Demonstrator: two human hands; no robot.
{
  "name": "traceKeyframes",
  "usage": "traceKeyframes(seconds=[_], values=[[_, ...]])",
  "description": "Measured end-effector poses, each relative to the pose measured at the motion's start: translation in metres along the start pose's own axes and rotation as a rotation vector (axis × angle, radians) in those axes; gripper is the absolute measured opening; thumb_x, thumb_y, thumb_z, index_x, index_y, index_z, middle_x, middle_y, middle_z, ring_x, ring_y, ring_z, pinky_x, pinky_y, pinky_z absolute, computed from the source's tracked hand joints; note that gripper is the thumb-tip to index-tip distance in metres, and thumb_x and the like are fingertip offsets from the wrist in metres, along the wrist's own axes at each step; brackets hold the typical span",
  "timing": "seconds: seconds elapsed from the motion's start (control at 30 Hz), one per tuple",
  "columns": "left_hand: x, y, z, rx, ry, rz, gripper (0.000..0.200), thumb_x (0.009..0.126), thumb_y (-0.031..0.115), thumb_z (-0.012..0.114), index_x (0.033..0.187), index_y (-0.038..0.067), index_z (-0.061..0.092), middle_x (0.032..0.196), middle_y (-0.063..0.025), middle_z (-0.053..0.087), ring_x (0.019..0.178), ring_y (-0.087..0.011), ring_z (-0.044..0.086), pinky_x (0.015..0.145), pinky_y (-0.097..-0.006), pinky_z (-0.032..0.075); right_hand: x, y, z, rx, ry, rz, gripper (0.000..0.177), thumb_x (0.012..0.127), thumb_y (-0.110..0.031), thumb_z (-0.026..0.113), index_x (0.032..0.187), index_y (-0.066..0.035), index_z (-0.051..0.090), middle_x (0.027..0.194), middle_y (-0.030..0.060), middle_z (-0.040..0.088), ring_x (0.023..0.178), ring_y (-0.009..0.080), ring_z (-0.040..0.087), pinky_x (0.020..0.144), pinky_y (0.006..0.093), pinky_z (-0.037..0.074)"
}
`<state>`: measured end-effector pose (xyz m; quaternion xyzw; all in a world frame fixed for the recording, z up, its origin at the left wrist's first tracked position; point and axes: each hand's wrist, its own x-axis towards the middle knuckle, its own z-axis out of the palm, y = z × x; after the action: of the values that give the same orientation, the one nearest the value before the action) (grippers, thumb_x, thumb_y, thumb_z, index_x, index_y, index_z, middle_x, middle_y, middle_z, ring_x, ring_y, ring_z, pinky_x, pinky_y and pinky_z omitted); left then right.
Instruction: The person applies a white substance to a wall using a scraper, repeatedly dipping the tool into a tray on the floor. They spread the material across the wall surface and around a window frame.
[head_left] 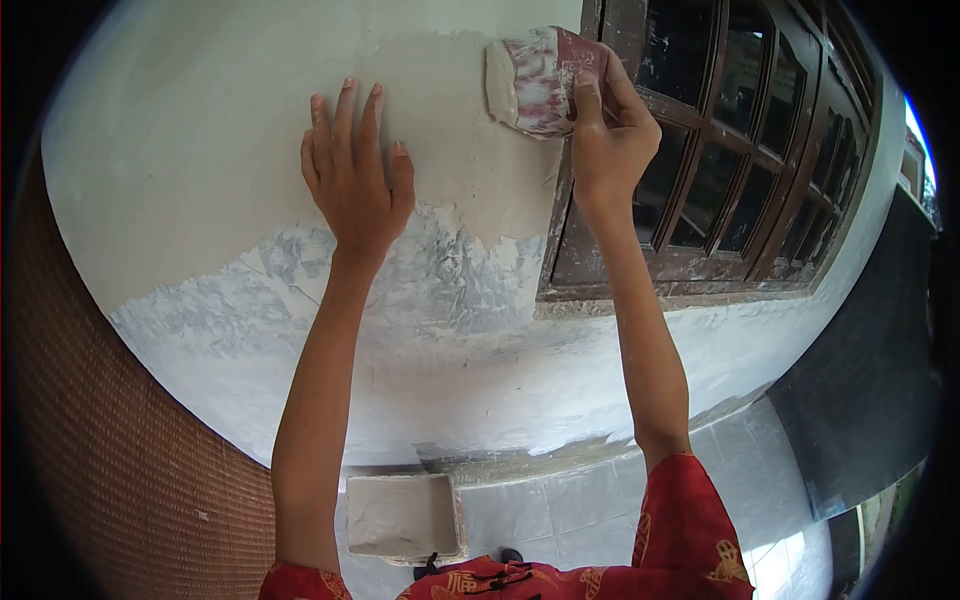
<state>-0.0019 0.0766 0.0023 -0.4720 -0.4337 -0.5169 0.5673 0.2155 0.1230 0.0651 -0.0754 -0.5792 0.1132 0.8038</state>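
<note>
The wall (pixel 200 150) wears fresh beige-cream plaster up top, patchy grey-white below — mottled where the old coat shows. The scraper (pixel 535 80) is red, smeared with pale putty. The window frame (pixel 740 150) at right is dark brown wood. The tray (pixel 403 515) holds grey-beige paste; the sleeves (pixel 690 530) are red with gold motifs.

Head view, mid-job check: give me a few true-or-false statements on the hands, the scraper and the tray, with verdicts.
1. The right hand grips the scraper, which carries pale paste. True.
2. The left hand holds a brush. False: it lies flat and empty on the wall.
3. The tray on the tiled floor holds grey paste. True.
4. The window frame stands left of both hands. False: it is on the right, beside the right hand.
</note>
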Motion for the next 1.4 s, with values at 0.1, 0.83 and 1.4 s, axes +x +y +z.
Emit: traceKeyframes(seconds=[0.1, 0.83, 1.4], values=[[0.000, -0.001, -0.001, 0.023, -0.009, 0.019, 0.049, 0.099, 0.030, 0.040, 0.144, 0.012, 0.049, 0.152, -0.0096, 0.044, 0.145, -0.0358, 0.031, 0.115, -0.0494, 0.022, 0.006, 0.012, -0.021, -0.096, 0.096, 0.111, 0.036, 0.095, -0.005, 0.062, 0.130, 0.005, 0.061, 0.110, 0.0143, 0.072, 0.094, 0.0138, 0.067, 0.082, 0.0246, 0.054], [0.000, -0.001, 0.000, -0.003, 0.009, 0.029, 0.048, 0.100, 0.031, 0.039, 0.143, 0.012, 0.051, 0.151, -0.0095, 0.045, 0.145, -0.0362, 0.031, 0.114, -0.0503, 0.022, -0.039, 0.003, -0.013, -0.098, 0.039, 0.080, 0.041, 0.096, -0.006, 0.064, 0.134, 0.009, 0.055, 0.111, 0.0150, 0.071, 0.093, 0.0114, 0.065, 0.083, 0.0260, 0.054], [0.001, 0.000, -0.002, -0.002, 0.015, 0.026, 0.047, 0.100, 0.028, 0.041, 0.142, 0.011, 0.051, 0.149, -0.0107, 0.046, 0.144, -0.0370, 0.032, 0.113, -0.0493, 0.023, -0.041, 0.016, -0.049, -0.077, 0.265, 0.177, 0.039, 0.097, -0.003, 0.060, 0.134, 0.008, 0.055, 0.114, 0.0135, 0.070, 0.097, 0.0105, 0.064, 0.084, 0.0242, 0.053]])
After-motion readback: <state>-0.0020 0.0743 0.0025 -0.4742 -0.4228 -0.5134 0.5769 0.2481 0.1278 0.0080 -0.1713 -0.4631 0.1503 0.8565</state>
